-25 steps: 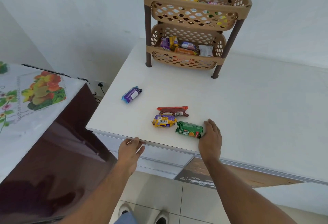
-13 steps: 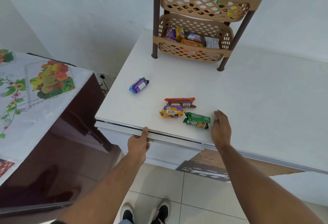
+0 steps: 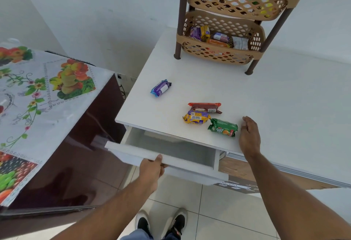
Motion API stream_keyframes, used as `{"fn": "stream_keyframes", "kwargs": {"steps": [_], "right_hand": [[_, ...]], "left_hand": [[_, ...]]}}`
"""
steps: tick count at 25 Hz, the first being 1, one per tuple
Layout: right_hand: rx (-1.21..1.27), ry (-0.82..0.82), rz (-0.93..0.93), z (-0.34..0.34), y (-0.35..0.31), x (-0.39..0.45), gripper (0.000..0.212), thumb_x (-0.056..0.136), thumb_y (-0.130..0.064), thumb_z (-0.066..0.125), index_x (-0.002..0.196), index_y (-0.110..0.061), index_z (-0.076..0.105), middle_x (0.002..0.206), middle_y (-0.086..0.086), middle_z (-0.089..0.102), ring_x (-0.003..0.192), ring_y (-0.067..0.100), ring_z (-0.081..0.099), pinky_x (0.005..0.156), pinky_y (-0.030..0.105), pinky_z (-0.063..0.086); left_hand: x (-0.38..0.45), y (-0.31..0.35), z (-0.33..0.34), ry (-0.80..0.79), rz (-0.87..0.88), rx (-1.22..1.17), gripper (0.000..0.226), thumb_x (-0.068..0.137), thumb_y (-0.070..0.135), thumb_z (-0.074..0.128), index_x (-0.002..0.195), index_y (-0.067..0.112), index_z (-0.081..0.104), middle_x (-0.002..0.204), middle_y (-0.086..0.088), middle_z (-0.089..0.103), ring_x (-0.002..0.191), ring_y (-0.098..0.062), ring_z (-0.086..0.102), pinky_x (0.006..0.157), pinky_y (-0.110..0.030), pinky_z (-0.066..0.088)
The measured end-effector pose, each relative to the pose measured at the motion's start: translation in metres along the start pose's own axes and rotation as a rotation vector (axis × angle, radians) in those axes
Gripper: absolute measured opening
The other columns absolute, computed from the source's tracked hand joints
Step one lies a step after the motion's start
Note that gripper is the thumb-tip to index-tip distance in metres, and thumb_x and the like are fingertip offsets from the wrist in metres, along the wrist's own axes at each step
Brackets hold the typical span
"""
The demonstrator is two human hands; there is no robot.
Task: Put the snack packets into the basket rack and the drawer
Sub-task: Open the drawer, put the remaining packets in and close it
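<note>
Since the earlier frames the drawer (image 3: 167,150) has slid out from under the table (image 3: 284,106), from shut to roughly half open, and the view has shifted closer. The left hand (image 3: 152,169) grips the drawer's front edge, thumb over the top lip and fingers curled beneath. The right hand (image 3: 248,137) rests at the table edge with fingers relaxed and holds nothing, just at 3 o'clock of the green packet (image 3: 223,127).

Four packets lie on the table: the green one, a yellow packet (image 3: 196,117) touching a red packet (image 3: 205,107) at its 12 o'clock, and a purple packet (image 3: 161,88) well apart at 10 o'clock of the group. The basket rack (image 3: 222,23) stands at 12 o'clock, both tiers holding packets already.

To do the step well, judged from this frame: pull straight and level until the inside, which appears empty, is open enough to drop packets in, keeping the right hand clear of the packets near the edge so none is knocked off.

Legible writing: "Good day" on the green packet. Barcodes show on the yellow and red packets; other print is too small to read
</note>
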State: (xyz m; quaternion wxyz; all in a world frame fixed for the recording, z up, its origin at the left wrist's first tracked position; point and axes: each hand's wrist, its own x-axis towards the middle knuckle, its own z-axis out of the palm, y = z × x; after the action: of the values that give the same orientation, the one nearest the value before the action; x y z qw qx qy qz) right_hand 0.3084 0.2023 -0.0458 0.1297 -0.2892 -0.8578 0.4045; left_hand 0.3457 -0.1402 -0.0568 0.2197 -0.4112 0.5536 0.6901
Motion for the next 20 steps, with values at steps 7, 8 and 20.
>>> {"fn": "stream_keyframes", "kwargs": {"steps": [7, 8, 20], "right_hand": [[-0.015, -0.015, -0.003, 0.002, -0.002, -0.004, 0.039, 0.104, -0.021, 0.038, 0.138, -0.015, 0.056, 0.146, 0.001, 0.05, 0.134, 0.017, 0.044, 0.111, 0.029, 0.03], [-0.016, -0.022, -0.004, 0.003, -0.003, -0.005, 0.038, 0.104, -0.02, 0.038, 0.137, -0.015, 0.056, 0.145, 0.001, 0.05, 0.133, 0.018, 0.045, 0.112, 0.031, 0.031], [-0.201, 0.007, -0.279, -0.009, -0.039, -0.032, 0.033, 0.104, -0.025, 0.04, 0.131, -0.015, 0.056, 0.14, 0.004, 0.052, 0.13, 0.023, 0.044, 0.106, 0.041, 0.038]], "left_hand": [[-0.042, -0.038, -0.076, -0.119, -0.179, 0.004, 0.016, 0.1, 0.003, 0.058, 0.108, -0.011, 0.06, 0.087, -0.025, 0.075, 0.069, -0.03, 0.076, 0.048, -0.026, 0.057], [-0.047, -0.039, -0.084, -0.136, -0.202, 0.041, 0.017, 0.101, 0.005, 0.057, 0.107, -0.011, 0.061, 0.085, -0.025, 0.075, 0.068, -0.029, 0.076, 0.049, -0.027, 0.058], [-0.088, 0.067, -0.011, -0.532, 0.545, 1.007, 0.023, 0.091, 0.043, 0.059, 0.096, 0.021, 0.067, 0.088, 0.004, 0.074, 0.076, -0.009, 0.066, 0.069, -0.029, 0.053]]}}
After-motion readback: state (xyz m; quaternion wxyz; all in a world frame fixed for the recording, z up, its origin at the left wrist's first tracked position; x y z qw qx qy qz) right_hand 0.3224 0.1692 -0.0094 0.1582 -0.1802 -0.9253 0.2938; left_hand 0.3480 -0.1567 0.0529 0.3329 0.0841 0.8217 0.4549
